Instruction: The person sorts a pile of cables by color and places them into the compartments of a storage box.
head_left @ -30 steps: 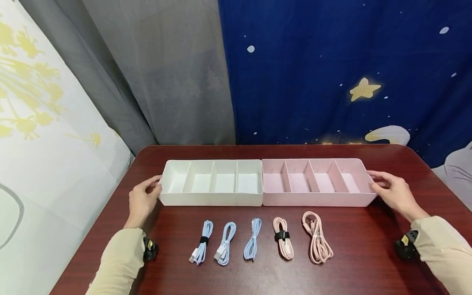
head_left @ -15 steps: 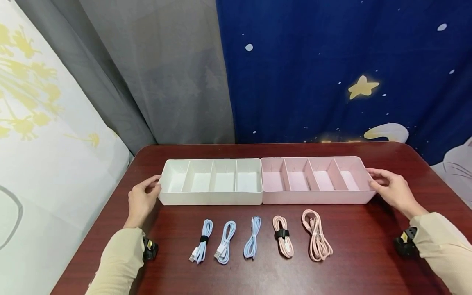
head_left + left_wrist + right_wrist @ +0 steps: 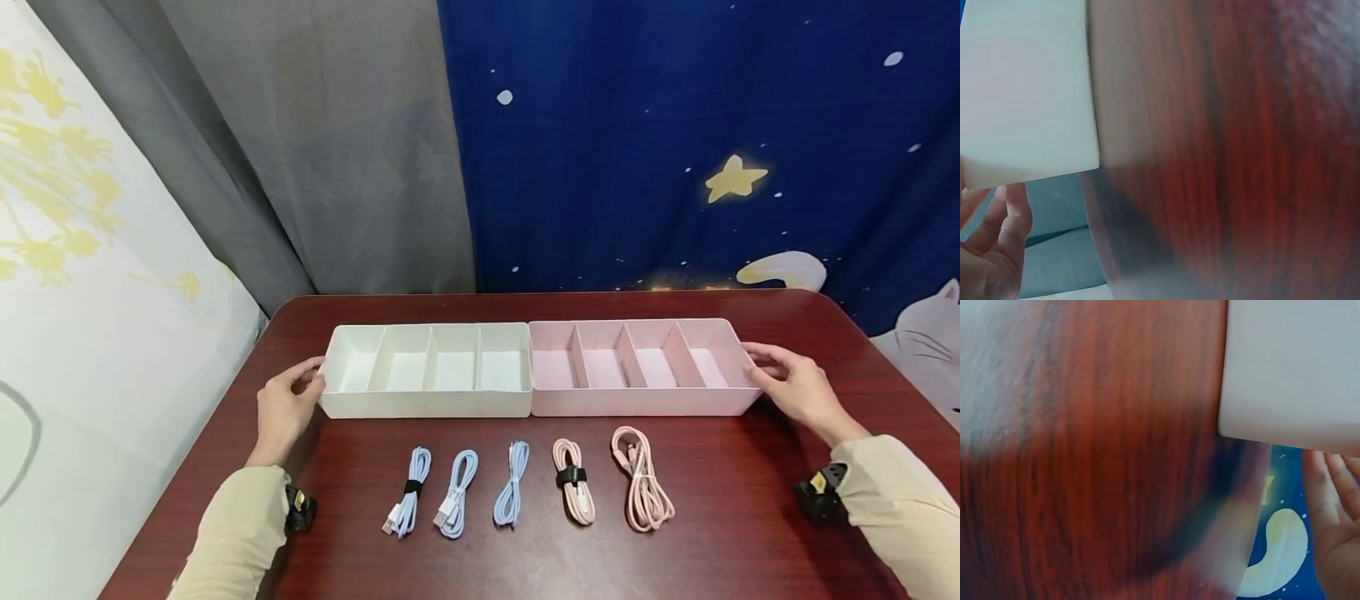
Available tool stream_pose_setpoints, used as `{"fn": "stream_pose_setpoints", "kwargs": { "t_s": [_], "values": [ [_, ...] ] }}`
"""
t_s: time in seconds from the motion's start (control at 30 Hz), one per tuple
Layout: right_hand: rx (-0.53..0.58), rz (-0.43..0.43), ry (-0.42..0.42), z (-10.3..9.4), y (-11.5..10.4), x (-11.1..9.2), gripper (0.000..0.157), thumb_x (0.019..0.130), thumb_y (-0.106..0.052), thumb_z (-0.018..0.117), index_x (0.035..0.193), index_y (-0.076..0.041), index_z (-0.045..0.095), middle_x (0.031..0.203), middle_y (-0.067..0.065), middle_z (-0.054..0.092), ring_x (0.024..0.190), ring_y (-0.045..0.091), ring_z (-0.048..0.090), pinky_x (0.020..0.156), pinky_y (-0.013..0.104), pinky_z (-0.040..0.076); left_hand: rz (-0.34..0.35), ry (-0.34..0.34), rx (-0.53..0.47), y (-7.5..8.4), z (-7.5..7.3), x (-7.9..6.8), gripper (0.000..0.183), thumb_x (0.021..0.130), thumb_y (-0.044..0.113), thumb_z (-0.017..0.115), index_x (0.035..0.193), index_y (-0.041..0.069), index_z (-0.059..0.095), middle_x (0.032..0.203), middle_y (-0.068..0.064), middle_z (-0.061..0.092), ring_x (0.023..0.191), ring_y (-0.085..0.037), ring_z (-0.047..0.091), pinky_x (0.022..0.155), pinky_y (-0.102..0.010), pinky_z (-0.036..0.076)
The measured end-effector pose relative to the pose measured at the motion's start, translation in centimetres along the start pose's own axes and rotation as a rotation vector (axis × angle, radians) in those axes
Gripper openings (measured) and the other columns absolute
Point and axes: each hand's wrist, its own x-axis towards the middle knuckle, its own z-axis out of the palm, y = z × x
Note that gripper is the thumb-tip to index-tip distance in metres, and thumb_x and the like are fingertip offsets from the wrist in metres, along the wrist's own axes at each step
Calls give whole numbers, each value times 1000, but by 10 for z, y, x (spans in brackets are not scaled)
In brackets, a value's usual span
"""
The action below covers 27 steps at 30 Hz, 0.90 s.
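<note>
A white organizer tray [image 3: 427, 406] and a pink organizer tray [image 3: 641, 403], each divided into compartments, stand end to end across the table. My left hand [image 3: 283, 410] touches the white tray's left end with fingertips and thumb; extended fingers [image 3: 1015, 219] meet that end in the left wrist view. At the pink tray's right end, my right hand [image 3: 806, 396] does the same, its fingers [image 3: 1322, 487] fairly straight against the wall. The compartments hold nothing. Before the trays lie blue coiled cables [image 3: 508, 492] and pink coiled cables [image 3: 647, 492].
The dark red wooden table [image 3: 585, 571] has rounded far corners. Behind it hang a grey curtain [image 3: 337, 150] and a blue curtain [image 3: 600, 167] with stars. A white cloth [image 3: 112, 375] with yellow prints slopes along the left side.
The head view has shifted very slightly. Both hands stay at the tray ends, and the trays and cables keep their places.
</note>
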Motion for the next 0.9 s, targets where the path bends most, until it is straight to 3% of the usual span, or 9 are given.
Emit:
{"fn": "stream_pose_setpoints", "kwargs": {
  "t_s": [0.1,0.23,0.4,0.5,0.6,0.77,0.9],
  "values": [
    [-17,-14,-17,1,-4,1,35,86,-11,57,114,9,52,94,16,61,71,-23,42,56,4,39,31,-2,-9,-3,-3,0,29,83,10,53,110,10,64,86,-8,66,70,-15,54,57,-23,41],
    [-64,-10,-33,0,-11,0,36,87,-13,56,113,11,52,101,33,55,72,-25,37,57,2,36,70,-25,-12,-4,-8,0,28,83,10,54,109,8,64,85,-9,65,69,-11,54,56,-19,42],
    [-124,10,-23,-3,-18,-4,38,87,-20,56,112,9,54,102,31,56,74,-23,34,60,6,35,105,-74,-20,-4,-12,1,29,85,10,54,112,6,62,86,-11,64,69,-7,53,57,-12,39],
    [-114,0,27,-3,-11,-7,36,86,-20,58,111,6,56,103,28,56,77,-19,38,63,4,35,131,-116,-23,-4,-13,3,30,85,10,54,115,5,59,87,-12,63,71,-12,53,56,-14,40],
    [-86,-8,113,2,16,-9,33,85,-22,60,112,-3,60,107,16,56,83,-13,42,64,-1,33,157,-165,-22,-4,-15,6,32,86,9,53,117,4,57,87,-12,61,73,-17,53,56,-18,41],
    [-73,-7,261,16,73,-9,28,83,-28,63,110,-28,63,110,-10,55,93,-12,44,68,-3,34,181,-217,-16,-6,-16,12,34,85,6,52,119,3,56,88,-13,60,73,-18,53,57,-18,41],
    [0,-8,280,22,77,-17,27,83,-22,63,110,-27,63,110,-9,57,95,-6,49,70,0,37,178,-245,-30,-4,-18,16,33,87,10,52,119,3,55,87,-14,60,67,-18,55,53,-21,42]
  ]
}}
